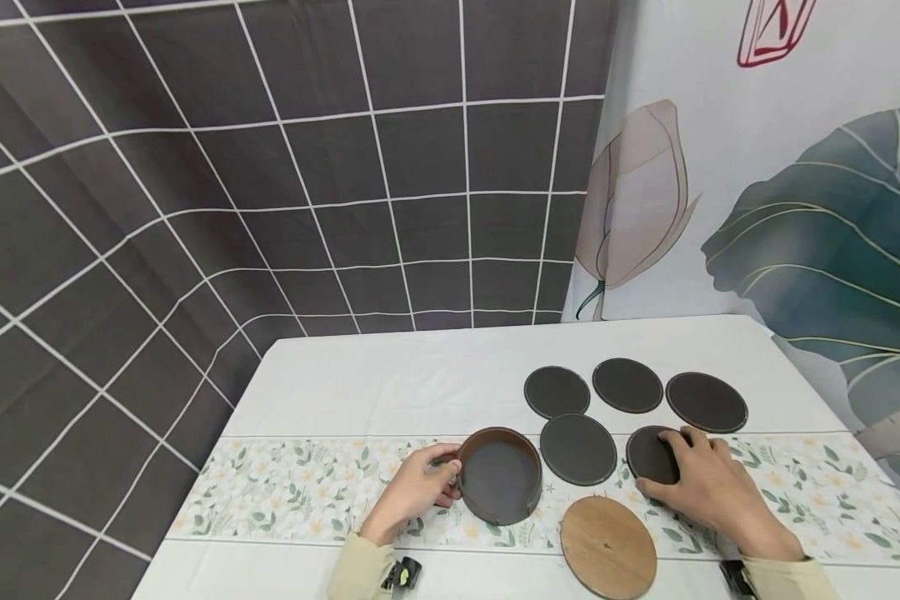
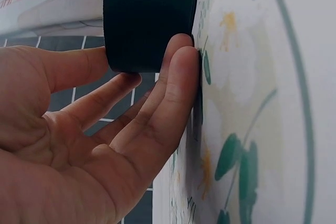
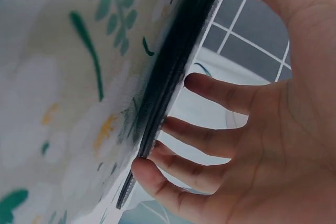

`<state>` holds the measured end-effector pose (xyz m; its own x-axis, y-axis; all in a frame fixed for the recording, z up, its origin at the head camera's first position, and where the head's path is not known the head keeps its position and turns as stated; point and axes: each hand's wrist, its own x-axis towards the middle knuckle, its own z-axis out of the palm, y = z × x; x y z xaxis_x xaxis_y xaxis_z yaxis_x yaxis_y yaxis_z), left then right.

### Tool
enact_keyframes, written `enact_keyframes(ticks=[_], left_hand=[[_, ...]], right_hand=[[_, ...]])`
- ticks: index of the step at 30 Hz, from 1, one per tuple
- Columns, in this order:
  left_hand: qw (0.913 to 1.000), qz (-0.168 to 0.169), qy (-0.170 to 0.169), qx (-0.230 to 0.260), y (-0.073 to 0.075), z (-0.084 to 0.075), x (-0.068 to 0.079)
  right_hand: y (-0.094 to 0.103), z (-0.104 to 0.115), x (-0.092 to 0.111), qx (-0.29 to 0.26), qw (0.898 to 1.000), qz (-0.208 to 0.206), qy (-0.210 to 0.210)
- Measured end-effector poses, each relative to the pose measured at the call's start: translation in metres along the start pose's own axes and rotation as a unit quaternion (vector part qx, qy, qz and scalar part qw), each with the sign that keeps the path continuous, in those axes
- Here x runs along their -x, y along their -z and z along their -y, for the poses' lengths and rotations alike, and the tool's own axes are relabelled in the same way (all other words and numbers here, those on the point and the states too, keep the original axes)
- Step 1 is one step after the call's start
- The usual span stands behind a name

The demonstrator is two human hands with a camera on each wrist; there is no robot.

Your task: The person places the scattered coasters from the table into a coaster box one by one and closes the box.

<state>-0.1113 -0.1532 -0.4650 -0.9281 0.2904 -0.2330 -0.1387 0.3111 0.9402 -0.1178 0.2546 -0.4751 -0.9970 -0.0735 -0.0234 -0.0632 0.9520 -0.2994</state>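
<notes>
Left hand point(image 1: 418, 486) holds box point(image 1: 499, 437) (right point(image 1: 708, 485) grips dark disc point(image 1: 648, 456)).

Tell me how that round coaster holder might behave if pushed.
The round coaster holder looks low and wide, so it probably slides rather than tips. Its wall shows no dent under the left grip, suggesting stiffness. Open and hollow, it may be light.

Across the far right of a table point(image 1: 360, 383), three discs lie in a row: a left disc point(image 1: 557, 392), a centre disc point(image 1: 627, 385) and a right disc point(image 1: 707, 402). Nearer, from left to right, come a round holder point(image 1: 500, 479) with a person's left hand point(image 1: 418, 486) touching its left side, a middle disc point(image 1: 578, 450), and an end disc point(image 1: 648, 456) partly under the right hand point(image 1: 708, 486). Nearest lies a front disc point(image 1: 608, 547), between holder and right hand.
</notes>
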Motion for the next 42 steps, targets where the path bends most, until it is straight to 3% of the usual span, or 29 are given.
enact_keyframes(ticks=[23,42], left_hand=[[0.9999,-0.006,0.004,0.009,0.0,0.001,0.001],[0.9999,0.001,0.006,0.016,0.0,0.0,0.0]], right_hand=[[0.014,0.026,0.004,0.01,0.994,-0.084,0.064],[0.02,0.065,0.001,-0.005,0.985,-0.128,0.118]])
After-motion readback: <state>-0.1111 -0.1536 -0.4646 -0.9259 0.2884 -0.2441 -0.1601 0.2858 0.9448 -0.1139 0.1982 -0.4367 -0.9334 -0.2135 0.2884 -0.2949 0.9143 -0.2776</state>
